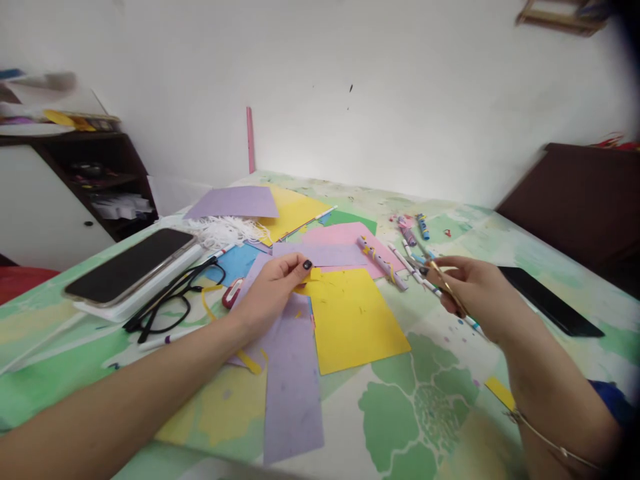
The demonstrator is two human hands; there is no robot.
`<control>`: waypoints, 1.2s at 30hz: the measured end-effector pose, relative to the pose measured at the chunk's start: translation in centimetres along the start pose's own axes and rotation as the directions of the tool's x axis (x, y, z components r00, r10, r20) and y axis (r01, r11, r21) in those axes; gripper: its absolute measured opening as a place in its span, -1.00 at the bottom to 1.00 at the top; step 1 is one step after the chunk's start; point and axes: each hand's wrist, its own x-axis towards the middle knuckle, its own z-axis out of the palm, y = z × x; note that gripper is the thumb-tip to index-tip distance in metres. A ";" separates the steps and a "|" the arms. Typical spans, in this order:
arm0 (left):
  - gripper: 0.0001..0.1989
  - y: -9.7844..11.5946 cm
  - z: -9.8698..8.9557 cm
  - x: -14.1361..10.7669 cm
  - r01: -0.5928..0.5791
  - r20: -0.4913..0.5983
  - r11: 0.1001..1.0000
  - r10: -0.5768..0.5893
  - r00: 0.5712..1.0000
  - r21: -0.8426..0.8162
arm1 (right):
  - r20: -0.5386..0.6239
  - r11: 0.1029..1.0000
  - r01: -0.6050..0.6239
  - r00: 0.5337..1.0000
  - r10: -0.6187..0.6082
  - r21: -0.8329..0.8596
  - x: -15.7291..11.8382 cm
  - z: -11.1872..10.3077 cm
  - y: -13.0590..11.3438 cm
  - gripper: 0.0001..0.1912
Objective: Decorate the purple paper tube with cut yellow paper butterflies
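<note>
My left hand (pixel 273 290) pinches a small yellow paper piece (pixel 315 274) between thumb and finger, above the upper left corner of a yellow sheet (pixel 360 320). On the right, my right hand (pixel 465 290) has its fingers closed round gold-handled scissors (pixel 445 287), whose blades point up and left, away from the sheet. Under my left hand lie purple paper strips (pixel 293 393). Between the hands and farther back is a purple paper roll (pixel 381 263) with yellow bits on it, partly over pink paper (pixel 340 237).
A phone (pixel 130 265) on a white box, black glasses (pixel 175 303) and white shredded paper (pixel 227 231) are at left. Markers (pixel 413 267) and small decorated rolls (pixel 423 227) lie back right. Another dark phone (pixel 550 300) sits beyond my right wrist.
</note>
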 end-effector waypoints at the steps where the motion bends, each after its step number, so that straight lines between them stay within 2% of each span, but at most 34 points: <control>1: -0.78 -0.1 0.0 0.0 -0.001 0.007 1.000 0.001 1.000 -0.007 | 0.031 0.994 0.001 1.000 -0.004 0.106 -0.4 0.7 -0.7 -0.61; 3: -0.81 -0.2 0.1 0.0 0.003 0.005 0.999 -0.003 1.000 -0.032 | 0.146 0.946 0.030 0.986 -0.081 0.324 -1.6 2.6 -1.8 -0.59; 5: -0.83 -0.3 0.2 0.0 0.004 -0.027 0.997 -0.006 1.000 -0.075 | 0.259 0.863 0.010 0.952 -0.162 0.505 -2.9 4.9 -2.4 -0.57; 7: -0.82 -0.4 0.3 0.1 -0.004 -0.068 0.994 -0.003 0.998 -0.111 | 0.455 0.810 -0.109 0.866 -0.206 0.576 -4.1 7.1 -2.2 -0.46; 9: -0.80 -0.5 0.2 0.3 -0.011 -0.095 0.991 -0.001 0.995 -0.131 | 0.629 0.761 -0.267 0.744 -0.227 0.591 -5.1 8.8 -1.6 -0.34; 11: -0.77 -0.6 0.3 0.4 -0.007 -0.103 0.989 -0.008 0.995 -0.146 | 0.714 0.728 -0.362 0.656 -0.245 0.582 -5.6 10.0 -0.7 -0.31; 14: -0.76 -0.7 0.5 0.3 0.020 -0.096 0.984 -0.037 0.995 -0.175 | 0.768 0.688 -0.447 0.587 -0.256 0.571 -5.9 10.6 -0.1 -0.31; 18: -0.77 -0.7 1.0 0.0 0.059 -0.090 0.975 -0.079 0.993 -0.212 | 0.797 0.633 -0.543 0.567 -0.208 0.551 -5.8 10.6 -0.5 -0.25; 23: -0.80 -0.4 1.3 -0.3 0.071 -0.075 0.948 -0.098 0.992 -0.311 | 0.802 0.632 -0.546 0.557 -0.216 0.550 -6.0 10.7 -0.8 -0.26; 26: -0.81 -0.2 1.5 -0.4 0.075 -0.045 0.928 -0.098 0.994 -0.366 | 0.770 0.626 -0.507 0.586 -0.253 0.592 -6.0 10.8 -0.7 -0.28; 29: -0.82 0.0 1.5 -0.5 0.114 0.038 0.917 -0.108 0.993 -0.383 | 0.728 0.628 -0.449 0.619 -0.293 0.635 -5.9 10.9 -0.6 -0.31; 36: -0.89 -0.1 1.2 -0.8 0.141 0.199 0.925 -0.074 0.977 -0.352 | 0.688 0.644 -0.370 0.635 -0.351 0.670 -5.6 10.8 0.1 -0.32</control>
